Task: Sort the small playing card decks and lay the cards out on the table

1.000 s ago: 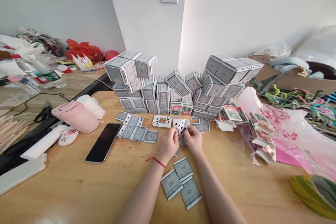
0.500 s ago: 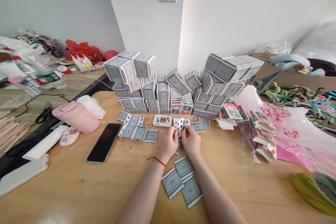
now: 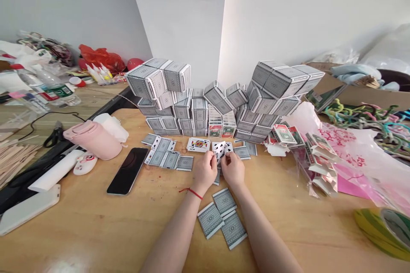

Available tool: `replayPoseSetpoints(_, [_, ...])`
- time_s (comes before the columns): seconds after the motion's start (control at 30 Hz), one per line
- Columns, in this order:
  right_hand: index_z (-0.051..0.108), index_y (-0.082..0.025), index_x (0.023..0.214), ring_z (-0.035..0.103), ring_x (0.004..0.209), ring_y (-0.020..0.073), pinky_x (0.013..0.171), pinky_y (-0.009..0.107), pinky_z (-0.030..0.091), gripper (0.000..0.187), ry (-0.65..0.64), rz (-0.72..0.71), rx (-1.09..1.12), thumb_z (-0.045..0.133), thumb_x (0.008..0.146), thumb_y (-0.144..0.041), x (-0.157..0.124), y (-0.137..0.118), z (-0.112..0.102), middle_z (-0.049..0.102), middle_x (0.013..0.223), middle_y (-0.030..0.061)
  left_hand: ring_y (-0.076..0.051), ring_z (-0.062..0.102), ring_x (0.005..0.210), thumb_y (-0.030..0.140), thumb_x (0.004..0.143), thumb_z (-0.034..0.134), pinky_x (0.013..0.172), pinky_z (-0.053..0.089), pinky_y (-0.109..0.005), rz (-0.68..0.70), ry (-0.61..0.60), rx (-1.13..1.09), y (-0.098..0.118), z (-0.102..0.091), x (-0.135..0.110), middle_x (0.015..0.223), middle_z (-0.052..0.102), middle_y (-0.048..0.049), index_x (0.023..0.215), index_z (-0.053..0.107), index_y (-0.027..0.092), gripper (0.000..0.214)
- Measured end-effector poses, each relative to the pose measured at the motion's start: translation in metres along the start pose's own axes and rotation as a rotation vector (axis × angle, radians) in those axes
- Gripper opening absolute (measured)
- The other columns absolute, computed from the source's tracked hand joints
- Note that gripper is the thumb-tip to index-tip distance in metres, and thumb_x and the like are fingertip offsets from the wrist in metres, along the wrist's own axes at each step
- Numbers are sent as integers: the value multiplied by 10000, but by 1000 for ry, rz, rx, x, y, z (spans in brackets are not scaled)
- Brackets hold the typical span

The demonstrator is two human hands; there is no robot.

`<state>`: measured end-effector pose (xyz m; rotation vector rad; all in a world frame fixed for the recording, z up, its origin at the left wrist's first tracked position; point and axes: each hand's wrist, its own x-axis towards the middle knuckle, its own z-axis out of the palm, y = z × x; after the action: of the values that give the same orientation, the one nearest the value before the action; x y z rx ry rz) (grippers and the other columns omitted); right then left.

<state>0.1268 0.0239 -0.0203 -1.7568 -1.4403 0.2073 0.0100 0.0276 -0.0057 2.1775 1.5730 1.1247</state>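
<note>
My left hand [image 3: 205, 172] and my right hand [image 3: 232, 169] meet at the middle of the wooden table [image 3: 80, 222]. Their fingertips pinch a small bunch of white playing cards [image 3: 219, 150] showing black spades. A face-up card [image 3: 198, 144] lies just beyond them. To the left is a row of grey-backed cards [image 3: 169, 159]. Several more grey-backed cards [image 3: 221, 218] lie nearer me, below my wrists. A red string circles my left wrist.
Stacked grey card boxes [image 3: 198, 111] form a tall, uneven wall at the table's back. A black phone [image 3: 127, 171] and pink flask [image 3: 92, 140] stand left. Right are a pink-printed plastic bag [image 3: 352, 158] and green-and-red card packs [image 3: 283, 134].
The bunch of cards between my hands has spread slightly wider. The whole scene sits a little higher in the view.
</note>
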Motion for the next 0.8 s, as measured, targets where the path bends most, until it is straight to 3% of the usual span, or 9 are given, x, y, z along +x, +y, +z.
replayPoseSetpoints(0.27, [595, -162, 816, 591, 632, 174, 598, 260, 440, 241, -90, 87, 313, 455, 751, -346, 4, 2, -1, 660, 730, 66, -140, 525, 609, 226, 830, 377, 550, 360, -222, -86, 32, -67, 1, -4, 2, 687, 566, -23, 806, 452, 190, 87])
replayPoseSetpoints(0.6, [571, -173, 773, 555, 571, 160, 548, 238, 399, 238, -193, 16, 234, 391, 784, -329, 6, 3, -2, 616, 629, 33, -144, 527, 654, 232, 836, 362, 585, 376, -225, -88, 37, -91, -5, -1, 3, 736, 567, -37, 831, 449, 188, 98])
replayPoseSetpoints(0.8, [528, -166, 774, 547, 581, 173, 537, 243, 372, 210, -99, -6, 68, 376, 789, -310, 1, 1, 4, 590, 638, 57, -136, 500, 602, 246, 842, 354, 562, 350, -224, -77, 8, -92, -1, -1, 3, 674, 537, -22, 796, 450, 188, 121])
